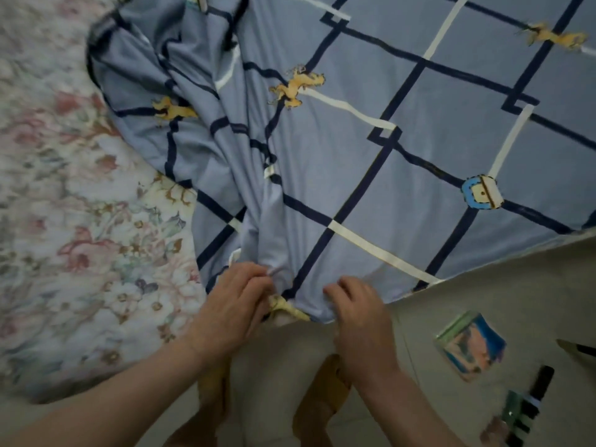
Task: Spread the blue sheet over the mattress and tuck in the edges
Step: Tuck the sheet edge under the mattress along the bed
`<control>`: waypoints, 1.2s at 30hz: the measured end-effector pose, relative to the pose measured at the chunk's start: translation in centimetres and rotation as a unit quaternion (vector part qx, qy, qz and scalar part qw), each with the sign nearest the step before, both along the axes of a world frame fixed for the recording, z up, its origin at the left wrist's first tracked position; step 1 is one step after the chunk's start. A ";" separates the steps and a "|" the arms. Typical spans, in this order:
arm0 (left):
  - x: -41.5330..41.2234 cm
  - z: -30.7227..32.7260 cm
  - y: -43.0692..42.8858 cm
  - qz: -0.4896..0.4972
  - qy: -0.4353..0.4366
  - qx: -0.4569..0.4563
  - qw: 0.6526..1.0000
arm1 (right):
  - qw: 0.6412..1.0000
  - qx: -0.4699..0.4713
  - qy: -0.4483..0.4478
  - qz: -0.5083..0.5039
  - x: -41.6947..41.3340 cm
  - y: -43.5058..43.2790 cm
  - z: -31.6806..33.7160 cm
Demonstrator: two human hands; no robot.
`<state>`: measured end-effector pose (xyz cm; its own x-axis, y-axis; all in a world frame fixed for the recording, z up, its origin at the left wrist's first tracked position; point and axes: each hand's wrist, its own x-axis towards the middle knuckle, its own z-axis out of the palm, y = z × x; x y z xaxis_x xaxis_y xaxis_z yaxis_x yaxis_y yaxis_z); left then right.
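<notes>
Both hands are pinching the near edge of the light-blue sheet with navy and cream grid lines (371, 150), left hand (232, 304) beside right hand (358, 314). It's bunched up on the left, leaving the floral-print mattress (74, 221) showing there.

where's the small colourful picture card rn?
Head view, lower right: the small colourful picture card lies on the pale floor, right of the right hand, below the blue checked sheet's hanging edge.

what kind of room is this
Most likely a bedroom in a home: a floral mattress partly covered by a blue sheet, which both hands grip at the bed's edge, with pale floor beside it.
</notes>
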<state>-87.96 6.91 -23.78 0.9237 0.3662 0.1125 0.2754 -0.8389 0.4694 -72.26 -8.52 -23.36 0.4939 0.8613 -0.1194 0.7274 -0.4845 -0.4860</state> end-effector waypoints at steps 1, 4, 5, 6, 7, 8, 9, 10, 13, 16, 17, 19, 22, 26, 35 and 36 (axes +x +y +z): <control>-1.4 0.0 1.5 0.052 -0.013 0.002 0.999 | 0.999 0.034 0.025 -0.013 -2.1 1.4 0.9; -4.5 -1.1 5.2 0.133 0.014 0.059 0.989 | 0.993 0.084 0.065 0.042 -7.2 4.0 2.8; -5.5 -1.7 7.0 0.118 0.044 0.077 0.989 | 0.992 0.075 0.077 0.073 -9.3 5.3 2.9; -6.0 -2.3 7.9 0.089 0.075 0.093 0.989 | 0.989 0.053 0.082 0.108 -10.6 5.9 2.8; -6.4 -2.8 9.5 0.040 0.091 0.103 0.990 | 0.989 0.021 0.068 0.127 -12.0 7.0 2.1; -6.5 -3.1 10.8 -0.017 0.101 0.104 0.989 | 0.991 -0.002 0.021 0.133 -12.9 8.2 1.0; -6.8 -3.4 12.5 -0.078 0.106 0.105 0.986 | 0.992 -0.014 -0.031 0.119 -14.0 9.9 0.1; -6.7 -3.5 13.8 -0.129 0.109 0.107 0.980 | 0.992 -0.012 -0.067 0.108 -14.2 10.9 -0.6; -3.8 -3.3 16.2 -0.230 0.085 0.079 0.966 | 0.998 0.046 -0.051 0.006 -11.5 12.4 -0.4; 0.9 -3.1 16.6 -0.242 0.052 0.015 0.969 | 0.946 0.125 0.044 -0.296 -6.0 13.1 0.5; 2.2 -3.2 16.4 -0.222 0.051 -0.020 0.973 | 0.917 0.123 0.050 -0.375 -4.2 13.0 -0.1; 4.2 -3.3 15.5 -0.173 0.035 -0.063 0.982 | 0.906 0.067 0.004 -0.417 -2.1 12.2 -1.6; 6.2 -3.8 14.7 -0.117 0.043 -0.044 0.991 | 0.926 0.067 -0.117 -0.353 -2.5 11.6 -2.0; 6.2 -3.6 14.7 -0.133 0.016 -0.032 0.991 | 0.952 0.107 -0.215 -0.188 -5.6 12.2 1.2; 0.4 0.4 15.7 -0.274 0.167 0.065 0.945 | 0.987 -0.002 -0.064 -0.149 -11.0 11.6 1.3; -0.6 0.7 16.0 -0.276 0.150 0.077 0.946 | 0.982 0.015 -0.023 -0.187 -11.7 11.8 1.4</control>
